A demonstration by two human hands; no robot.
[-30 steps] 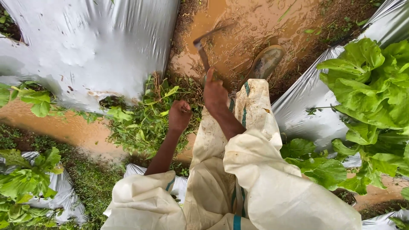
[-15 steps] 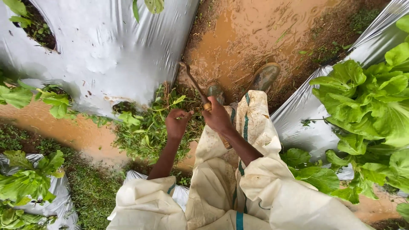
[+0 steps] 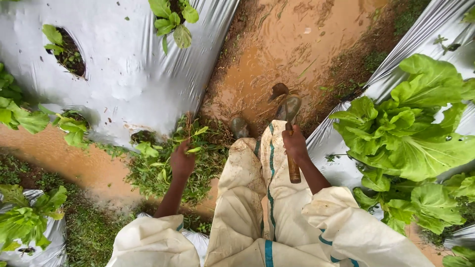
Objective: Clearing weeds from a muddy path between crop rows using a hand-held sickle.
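My right hand (image 3: pixel 296 144) grips a small hand hoe (image 3: pixel 289 134) by its wooden handle, the metal blade pointing away toward the muddy path. It hovers over my right leg in muddy cream trousers (image 3: pixel 257 198) with teal stripes. My left hand (image 3: pixel 182 160) is closed on a tuft of green weeds (image 3: pixel 190 133) growing in a weed patch (image 3: pixel 168 170) at the edge of the silver plastic mulch (image 3: pixel 118 74). My two muddy boots (image 3: pixel 292 106) stand in the wet furrow.
A wet brown mud path (image 3: pixel 292 49) runs ahead between two mulch-covered beds. Large leafy green plants (image 3: pixel 410 133) fill the right bed. Small seedlings (image 3: pixel 170 17) sit in holes in the left bed. A muddy puddle (image 3: pixel 64 158) lies at the left.
My right hand has moved right and lower with the hoe, its blade now over my right boot. My left hand stayed at the weeds. The view has shifted slightly.
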